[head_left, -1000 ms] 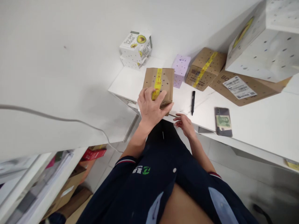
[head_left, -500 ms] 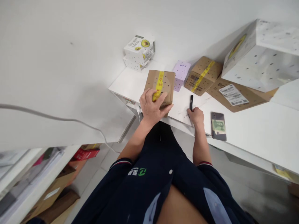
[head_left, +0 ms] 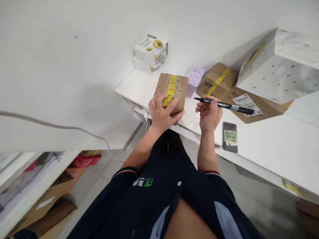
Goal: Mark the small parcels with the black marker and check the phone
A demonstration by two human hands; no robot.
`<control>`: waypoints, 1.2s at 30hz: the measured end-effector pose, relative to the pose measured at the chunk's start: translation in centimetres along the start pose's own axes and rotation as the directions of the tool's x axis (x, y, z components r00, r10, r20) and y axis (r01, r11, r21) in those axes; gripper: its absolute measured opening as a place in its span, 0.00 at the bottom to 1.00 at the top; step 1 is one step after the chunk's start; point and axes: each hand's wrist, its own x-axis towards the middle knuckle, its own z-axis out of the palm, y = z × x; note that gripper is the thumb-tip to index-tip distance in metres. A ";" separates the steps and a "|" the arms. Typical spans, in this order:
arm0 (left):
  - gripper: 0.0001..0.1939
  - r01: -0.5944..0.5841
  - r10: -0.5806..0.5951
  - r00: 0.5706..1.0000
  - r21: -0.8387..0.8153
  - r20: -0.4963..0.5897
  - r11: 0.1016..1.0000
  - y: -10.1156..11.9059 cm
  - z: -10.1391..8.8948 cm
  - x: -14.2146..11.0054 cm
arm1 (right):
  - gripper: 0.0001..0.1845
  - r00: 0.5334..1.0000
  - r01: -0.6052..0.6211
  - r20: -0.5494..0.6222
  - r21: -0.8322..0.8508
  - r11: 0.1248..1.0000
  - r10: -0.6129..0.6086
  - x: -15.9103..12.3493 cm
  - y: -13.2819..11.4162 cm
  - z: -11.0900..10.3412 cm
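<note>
My left hand (head_left: 161, 111) grips the near edge of a small brown cardboard box (head_left: 173, 89) sealed with yellow tape, which rests on the white table (head_left: 269, 139). To its right, my right hand (head_left: 208, 113) is raised above the table, fingers closed on a black marker pen (head_left: 224, 105). The pen lies level, its tip pointing left toward the box and its grey end pointing right.
A phone (head_left: 229, 136) with a banknote in its case lies right of my right hand. Behind are a lilac box (head_left: 194, 79), two more brown boxes (head_left: 218, 81), a large white box (head_left: 276, 69) and avocado-printed cartons (head_left: 151, 51). Shelves with cartons stand lower left.
My right hand reached to the pen on the table, closed on it and lifted it. The left hand has stayed on the taped box.
</note>
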 end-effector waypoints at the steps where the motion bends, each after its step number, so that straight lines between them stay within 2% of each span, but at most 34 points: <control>1: 0.29 -0.005 0.005 1.000 0.010 -0.008 1.000 0.0 0.0 0.0 | 0.20 0.999 0.034 0.022 -0.020 0.999 -0.033 0.1 -0.3 0.8; 5: 0.27 -0.028 0.029 0.998 0.023 -0.060 0.999 -0.1 0.1 0.1 | 0.22 0.986 0.122 0.127 -0.106 0.987 -0.108 0.1 -0.4 3.0; 8: 0.27 -0.036 0.035 0.997 -0.002 -0.066 0.999 -0.2 0.2 0.1 | 0.21 0.969 0.164 0.216 -0.183 0.969 -0.123 0.1 -0.2 3.4; 11: 0.25 -0.038 0.042 0.995 0.048 -0.093 0.998 -0.1 0.2 0.1 | 0.21 0.955 0.202 0.264 -0.247 0.948 -0.134 0.3 -0.2 3.2; 16: 0.23 -0.064 0.075 0.987 0.084 -0.140 0.994 0.1 0.1 0.1 | 0.21 0.961 0.156 0.264 -0.286 0.946 -0.079 0.5 -0.3 3.2; 19: 0.24 -0.039 0.042 0.993 0.033 -0.108 0.999 0.1 0.1 0.2 | 0.21 0.962 0.121 0.270 -0.286 0.951 -0.041 0.6 -0.4 3.3; 25: 0.26 0.076 -0.076 0.996 -0.008 0.041 0.997 0.0 0.0 0.2 | 0.20 0.954 0.121 0.297 -0.291 0.949 -0.030 0.8 -0.7 3.2; 32: 0.28 0.027 -0.027 1.000 -0.018 -0.006 0.999 -0.1 0.0 0.1 | 0.21 0.962 0.064 0.273 -0.280 0.958 0.016 0.8 -0.8 3.1; 36: 0.26 0.084 -0.083 0.996 -0.023 0.029 0.996 0.1 -0.1 0.2 | 0.22 0.961 0.078 0.278 -0.274 0.959 0.001 0.8 -0.6 3.1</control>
